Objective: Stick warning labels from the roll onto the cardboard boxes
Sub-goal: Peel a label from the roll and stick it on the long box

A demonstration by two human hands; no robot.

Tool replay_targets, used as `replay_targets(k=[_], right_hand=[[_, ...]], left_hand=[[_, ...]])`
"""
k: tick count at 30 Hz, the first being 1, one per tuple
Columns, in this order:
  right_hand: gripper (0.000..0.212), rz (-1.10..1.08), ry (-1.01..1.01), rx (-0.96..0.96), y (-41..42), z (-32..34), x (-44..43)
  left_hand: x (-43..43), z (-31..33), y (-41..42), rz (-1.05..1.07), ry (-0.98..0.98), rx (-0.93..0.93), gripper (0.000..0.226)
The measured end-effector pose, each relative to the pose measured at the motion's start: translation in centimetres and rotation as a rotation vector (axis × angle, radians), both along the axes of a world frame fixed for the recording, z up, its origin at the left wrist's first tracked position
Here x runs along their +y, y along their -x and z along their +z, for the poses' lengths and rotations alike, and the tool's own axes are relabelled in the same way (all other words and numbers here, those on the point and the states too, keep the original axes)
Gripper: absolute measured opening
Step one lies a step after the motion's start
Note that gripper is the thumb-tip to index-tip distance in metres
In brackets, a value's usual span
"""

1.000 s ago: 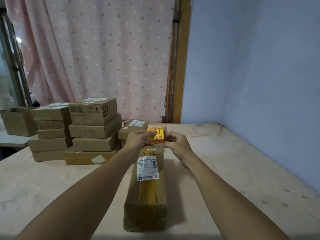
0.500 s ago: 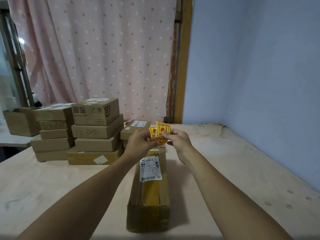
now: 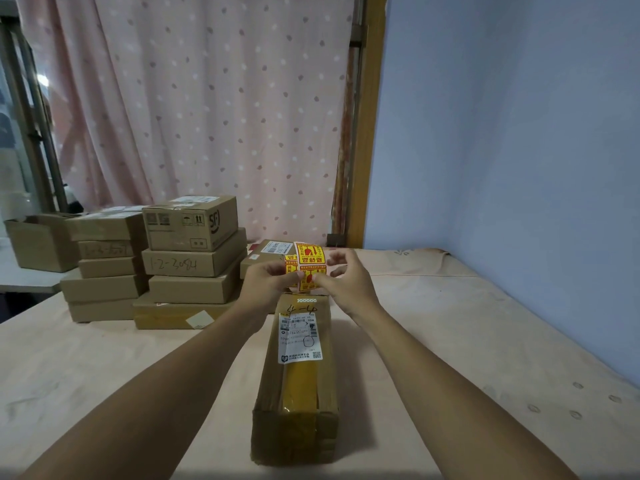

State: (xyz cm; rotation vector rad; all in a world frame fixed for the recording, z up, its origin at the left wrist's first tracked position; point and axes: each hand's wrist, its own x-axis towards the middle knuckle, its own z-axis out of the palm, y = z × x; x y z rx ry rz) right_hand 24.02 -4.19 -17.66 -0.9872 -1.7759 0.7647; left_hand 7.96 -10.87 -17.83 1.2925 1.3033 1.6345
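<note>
1. The label roll [image 3: 307, 268] is partly covered by the left hand [image 3: 268, 284] and right hand [image 3: 348, 284]; its core is hidden.
2. Just behind the roll, a small box [image 3: 266, 252] is mostly hidden.
3. Below the roll, the shipping label [image 3: 300, 337] print is too small to read.
4. Both forearms run off the bottom edge.

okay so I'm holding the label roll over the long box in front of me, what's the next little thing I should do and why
Probably finish peeling the raised label free with your right hand while your left hand steadies the roll. The label stands up from the roll but looks still attached, and the long box below shows only a white shipping label, no warning label yet.
</note>
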Motion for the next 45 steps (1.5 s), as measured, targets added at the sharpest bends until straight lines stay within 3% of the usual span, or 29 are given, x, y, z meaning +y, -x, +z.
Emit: replay_targets(k=[5,14,25,30,35,40,45], right_hand=[[0.047,-0.061,-0.309,-0.214,0.6,0.3,-0.1],[0.04,-0.059,-0.391,-0.341,1.4,0.2,-1.1],[0.015,-0.077,-0.337,-0.187,2.0,0.1,-0.5],[0.011,-0.125,-0.278,-0.094,2.8,0.2,-0.3],[0.009,-0.099,-0.156,0.005,4.1,-0.1,-0.7],[0.008,0.042,-0.074,0.055,4.5,-0.5,-0.9],[0.009,0.118,0.009,0.017,3.4,-1.0,-0.8]], left_hand=[[0.1,-0.7,0.3,0.046,-0.083,0.157,0.016],[0.4,-1.4,0.8,0.189,-0.137,0.346,0.017],[-0.4,-1.1,2.1,0.273,-0.095,0.425,0.009],[-0.7,-1.7,5.5,0.388,-0.003,0.546,0.023],[-2.0,-2.6,9.0,0.444,0.089,0.579,0.022],[-3.2,-5.1,11.2,0.481,0.249,0.735,0.022],[-3.4,-7.9,12.5,0.562,0.394,1.006,0.024]])
